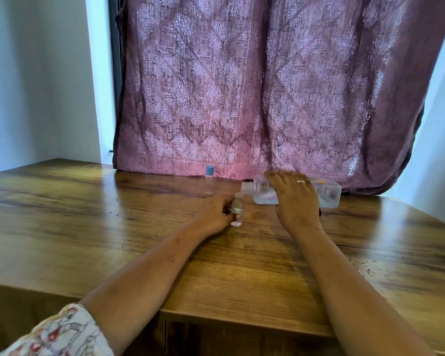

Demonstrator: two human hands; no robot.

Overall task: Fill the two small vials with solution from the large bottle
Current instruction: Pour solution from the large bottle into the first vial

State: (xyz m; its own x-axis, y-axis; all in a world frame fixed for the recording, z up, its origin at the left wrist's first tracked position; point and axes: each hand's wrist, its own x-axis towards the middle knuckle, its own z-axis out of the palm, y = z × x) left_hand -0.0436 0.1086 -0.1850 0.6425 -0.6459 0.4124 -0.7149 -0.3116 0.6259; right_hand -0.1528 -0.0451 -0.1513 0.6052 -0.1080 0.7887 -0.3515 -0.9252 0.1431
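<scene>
My right hand [294,199] grips the large clear bottle [329,192], tipped nearly flat with its open threaded neck pointing left. The neck sits just above and right of the mouth of a small open vial [238,202]. That vial stands upright on the wooden table [113,214], and my left hand [216,214] holds it near the base. A second small vial [209,177] with a blue cap stands farther back by the curtain. Clear liquid lies in the lower part of the bottle.
A small round cap [208,193] lies on the table in front of the blue-capped vial. A pale pink bit [236,223] rests under my left fingers. A maroon patterned curtain [267,86] hangs along the table's back edge. White walls flank it.
</scene>
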